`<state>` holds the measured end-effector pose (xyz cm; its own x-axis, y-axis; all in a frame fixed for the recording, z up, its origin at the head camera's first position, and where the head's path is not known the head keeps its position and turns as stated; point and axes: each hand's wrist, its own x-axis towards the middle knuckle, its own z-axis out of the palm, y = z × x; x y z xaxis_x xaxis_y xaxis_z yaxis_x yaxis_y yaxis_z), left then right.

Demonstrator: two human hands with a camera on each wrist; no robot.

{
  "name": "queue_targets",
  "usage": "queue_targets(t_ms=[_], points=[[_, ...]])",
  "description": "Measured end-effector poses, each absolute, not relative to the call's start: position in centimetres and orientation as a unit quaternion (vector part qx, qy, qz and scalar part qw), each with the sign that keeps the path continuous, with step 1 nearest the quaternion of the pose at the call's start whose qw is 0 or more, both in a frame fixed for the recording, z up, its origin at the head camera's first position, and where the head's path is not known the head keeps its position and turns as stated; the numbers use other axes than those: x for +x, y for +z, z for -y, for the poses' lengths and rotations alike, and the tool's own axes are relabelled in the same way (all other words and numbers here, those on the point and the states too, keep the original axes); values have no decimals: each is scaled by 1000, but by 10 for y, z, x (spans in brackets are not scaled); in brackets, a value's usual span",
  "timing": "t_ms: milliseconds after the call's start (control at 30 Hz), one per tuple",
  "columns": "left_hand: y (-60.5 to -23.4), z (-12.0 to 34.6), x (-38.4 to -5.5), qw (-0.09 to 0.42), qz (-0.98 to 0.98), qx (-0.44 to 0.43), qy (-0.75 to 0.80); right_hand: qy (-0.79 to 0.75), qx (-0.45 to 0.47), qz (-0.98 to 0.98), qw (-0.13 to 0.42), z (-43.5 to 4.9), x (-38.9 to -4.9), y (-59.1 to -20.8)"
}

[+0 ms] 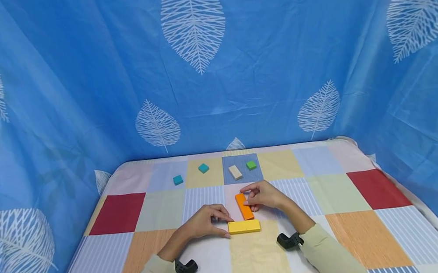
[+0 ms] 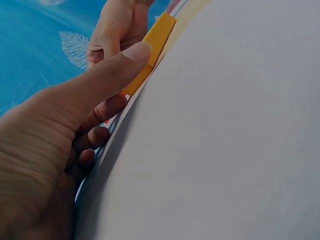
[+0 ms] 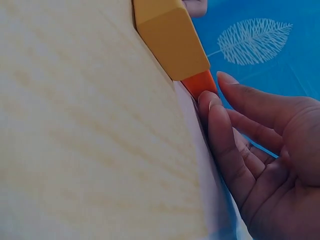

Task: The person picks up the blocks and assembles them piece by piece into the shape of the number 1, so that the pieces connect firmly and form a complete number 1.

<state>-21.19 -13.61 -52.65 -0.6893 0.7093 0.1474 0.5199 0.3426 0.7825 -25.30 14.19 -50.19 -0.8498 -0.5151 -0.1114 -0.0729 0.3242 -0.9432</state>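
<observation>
A yellow rectangular block lies crosswise on the patchwork cloth. My left hand grips its left end, index finger on the far edge and thumb on the near edge; the left wrist view shows the thumb against the block. Just beyond the yellow block, an orange block points away from me, slightly slanted, its near end close to or touching the yellow one. My right hand holds the orange block near its far end with thumb and index finger. In the right wrist view the yellow block hides part of the orange block.
Farther back lie two teal blocks, a cream block and a green block. A blue curtain with white leaf prints rises behind the table and along both sides.
</observation>
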Motion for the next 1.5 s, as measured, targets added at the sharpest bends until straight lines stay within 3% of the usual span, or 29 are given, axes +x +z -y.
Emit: queue_targets(t_ms=[1500], points=[[-525,137,-214,95,-801,384,449,-584,-150,-765,224,-138,-252,-501]])
